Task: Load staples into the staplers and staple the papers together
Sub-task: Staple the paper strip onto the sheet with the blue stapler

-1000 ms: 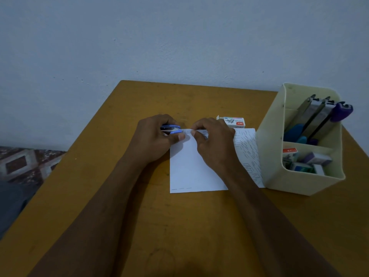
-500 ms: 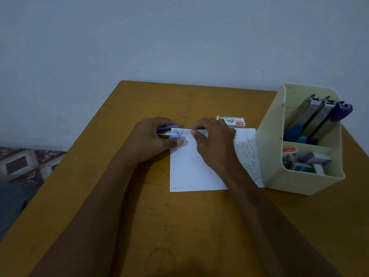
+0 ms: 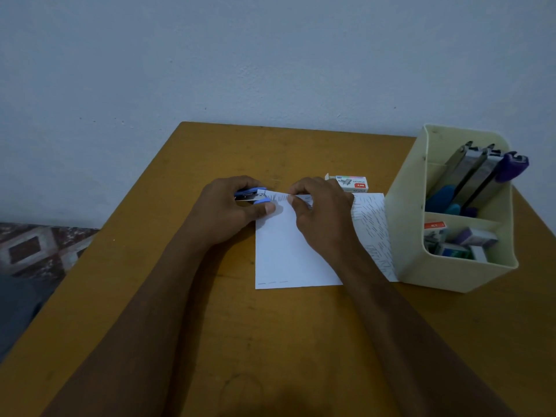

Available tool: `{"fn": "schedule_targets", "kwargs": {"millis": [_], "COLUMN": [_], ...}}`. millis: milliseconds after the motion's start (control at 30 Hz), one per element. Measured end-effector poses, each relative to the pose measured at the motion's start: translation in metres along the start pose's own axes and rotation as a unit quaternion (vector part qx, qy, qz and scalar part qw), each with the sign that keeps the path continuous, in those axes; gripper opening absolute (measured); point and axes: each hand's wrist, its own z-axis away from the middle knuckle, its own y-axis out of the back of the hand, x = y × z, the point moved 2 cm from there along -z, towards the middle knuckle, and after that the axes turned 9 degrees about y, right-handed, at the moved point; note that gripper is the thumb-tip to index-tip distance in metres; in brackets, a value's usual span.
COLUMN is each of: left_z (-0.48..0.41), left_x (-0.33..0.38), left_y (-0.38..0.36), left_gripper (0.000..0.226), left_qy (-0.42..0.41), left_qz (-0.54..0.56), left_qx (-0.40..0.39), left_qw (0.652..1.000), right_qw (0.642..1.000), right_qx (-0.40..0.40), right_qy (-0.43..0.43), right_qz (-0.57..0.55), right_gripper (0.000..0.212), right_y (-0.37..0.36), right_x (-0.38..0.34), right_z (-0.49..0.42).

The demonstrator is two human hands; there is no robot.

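Note:
A small blue stapler (image 3: 251,196) is gripped in my left hand (image 3: 228,210), its jaws around the top left corner of the white papers (image 3: 285,254). My right hand (image 3: 323,218) pinches the lifted top edge of those papers just right of the stapler. The papers lie on the wooden table (image 3: 180,311); a printed sheet (image 3: 374,230) sticks out from under my right hand toward the right. A white staple box (image 3: 353,183) with a red label lies beyond my right hand, its flap open.
A cream plastic organiser (image 3: 412,236) stands at the right against the printed sheet. Its back compartment holds several staplers (image 3: 478,176), its front one several small staple boxes (image 3: 460,240). The wall runs along the table's far edge.
The stapler's jaws have opened slightly around the paper corner compared with a second ago. Both hands have otherwise stayed in place.

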Motion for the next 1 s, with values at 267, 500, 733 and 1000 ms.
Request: {"fn": "schedule_targets", "kwargs": {"millis": [267,500,733,1000], "left_z": [-0.0015,-0.0023,-0.0023,-0.0022], "left_x": [-0.0011,-0.0011,0.0002,-0.0003], "left_y": [-0.0026,-0.0048,-0.0065,-0.0044], "left_gripper": [0.029,0.024,0.02,0.028], "left_qy": [-0.028,-0.037,-0.035,-0.007], "left_qz": [0.001,-0.002,0.002,0.008], "left_qx": [0.017,0.039,0.058,0.018], "left_qw": [0.999,0.999,0.998,1.0], "right_qw": [1.0,1.0,1.0,1.0], "right_qx": [0.003,-0.002,-0.006,-0.011], "right_qy": [0.002,-0.001,0.002,0.0], "right_qz": [0.004,0.009,0.009,0.012], "right_gripper": [0.003,0.003,0.002,0.003], "right_y": [-0.0004,-0.0011,-0.0001,0.0005], "right_x": [0.0006,0.0007,-0.0008,-0.0009], "right_z": [-0.0007,-0.0006,-0.0008,-0.0004]}}
